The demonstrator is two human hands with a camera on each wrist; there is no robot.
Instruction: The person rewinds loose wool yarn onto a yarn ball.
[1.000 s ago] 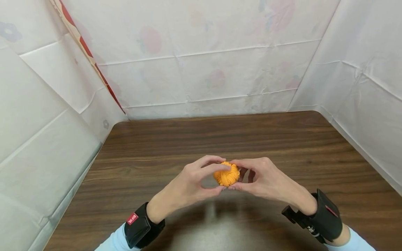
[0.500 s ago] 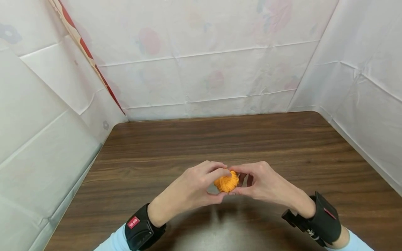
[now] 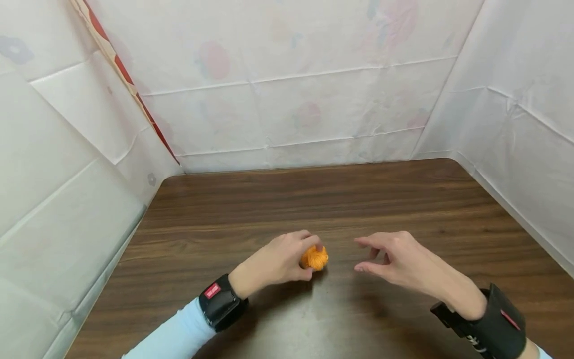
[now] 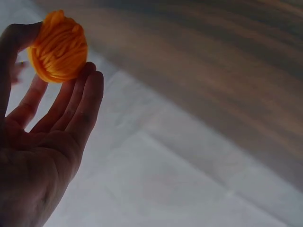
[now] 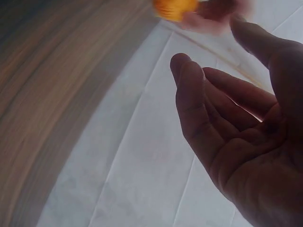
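Observation:
A small ball of orange yarn sits low over the dark wooden table, pinched between the thumb and fingertips of my left hand. The left wrist view shows the same yarn ball held at the fingertips. My right hand hovers a short way to the right of the ball with loosely curved fingers and holds nothing. In the right wrist view the right hand is empty, and the yarn ball shows blurred at the top edge.
White papered walls close the table in at the back, left and right. A red-edged strip runs down the left wall. Both wrists carry black straps.
My right hand has let go of the yarn ball and moved away to the right. My left hand has carried the ball down and slightly left, toward the table.

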